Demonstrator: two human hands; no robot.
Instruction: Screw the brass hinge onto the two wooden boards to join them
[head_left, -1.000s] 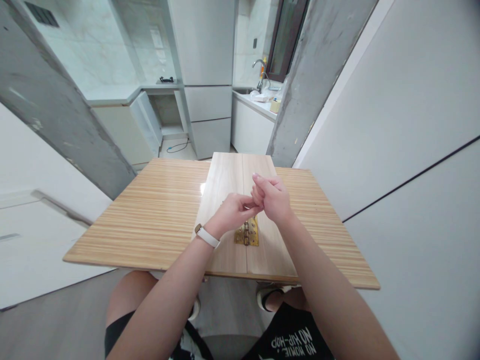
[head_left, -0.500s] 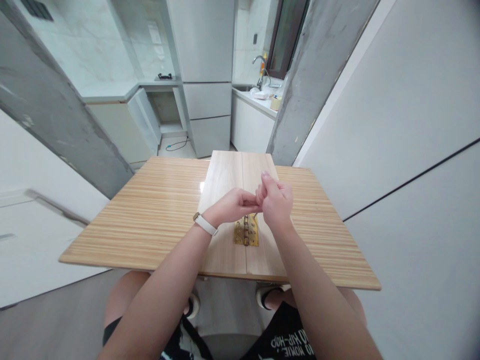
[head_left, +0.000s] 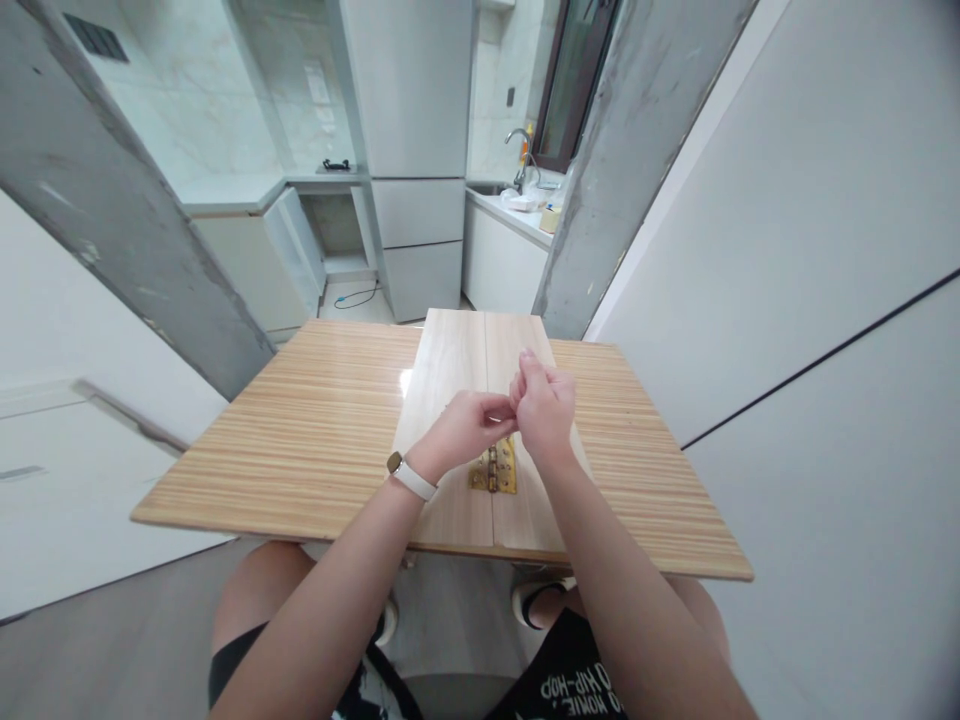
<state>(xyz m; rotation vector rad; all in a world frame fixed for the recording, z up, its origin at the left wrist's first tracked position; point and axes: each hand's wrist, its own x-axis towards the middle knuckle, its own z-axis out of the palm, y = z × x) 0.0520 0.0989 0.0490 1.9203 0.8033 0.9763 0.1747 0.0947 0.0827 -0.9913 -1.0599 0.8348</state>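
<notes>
A brass-coloured hinge lies flat across the seam between two pale wooden boards. Small screws or screw holes show on its leaves; its far edge is covered by my hands. My left hand is just beyond the hinge, thumb and fingers pinched together against the right hand. Closed in a fist with the thumb upward, my right hand is above the right board. Whatever either hand holds is hidden by the fingers.
The boards rest on a table with a striped wood top. My knees are under its near edge. A refrigerator, a sink counter and an open cabinet stand beyond. A white panel rises at the right.
The view has shifted slightly. My hands keep nearly the same pose, with the left hand a little nearer and covering more of the hinge's far edge.
</notes>
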